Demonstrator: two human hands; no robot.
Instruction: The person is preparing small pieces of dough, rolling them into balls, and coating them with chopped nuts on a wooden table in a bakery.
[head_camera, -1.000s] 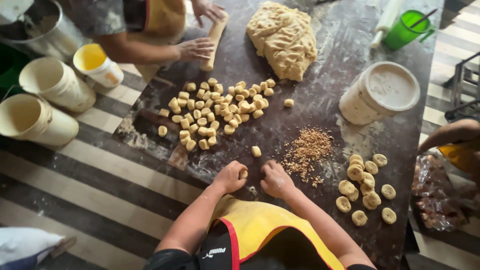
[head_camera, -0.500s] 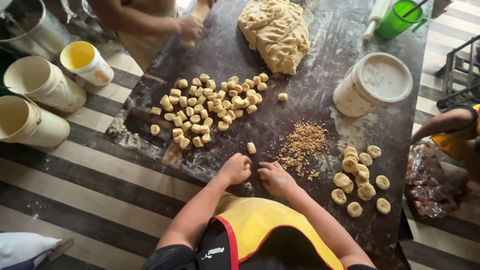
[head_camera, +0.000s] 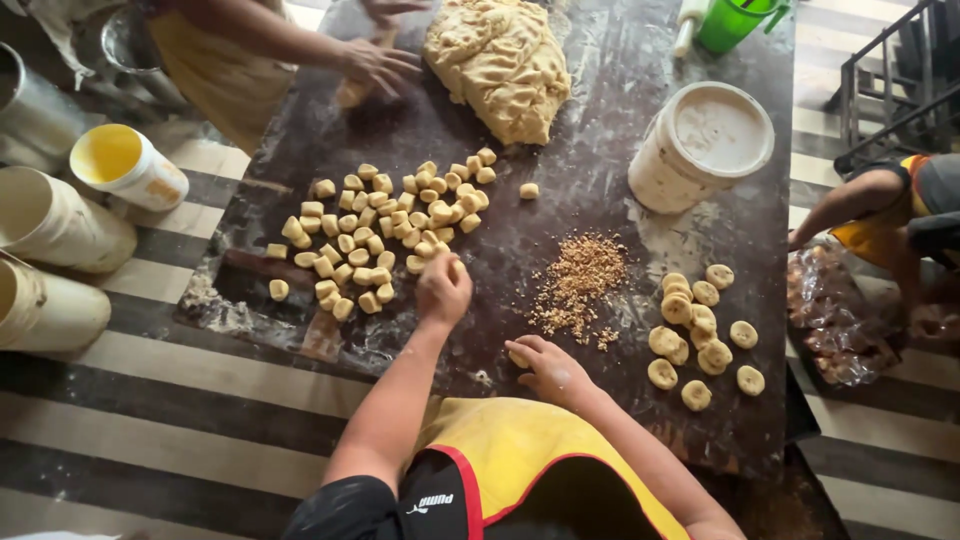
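Note:
My left hand reaches forward to the near edge of a heap of small cut dough pieces on the dark floured board. Its fingers are closed around one piece at the fingertips. My right hand rests low on the board near my yellow apron, fingers curled over a small pale dough piece. A pile of chopped nut crumbs lies between the hands and a cluster of flattened dough rounds at the right.
A large dough mass sits at the far end beside a white bucket and a green cup. Another person's hand rolls dough at top left. Pale tubs stand left; a third person's arm and a plastic bag are right.
My left hand has gone forward from beside the right hand to the dough heap. The right hand stayed low on the board. The view shifted slightly.

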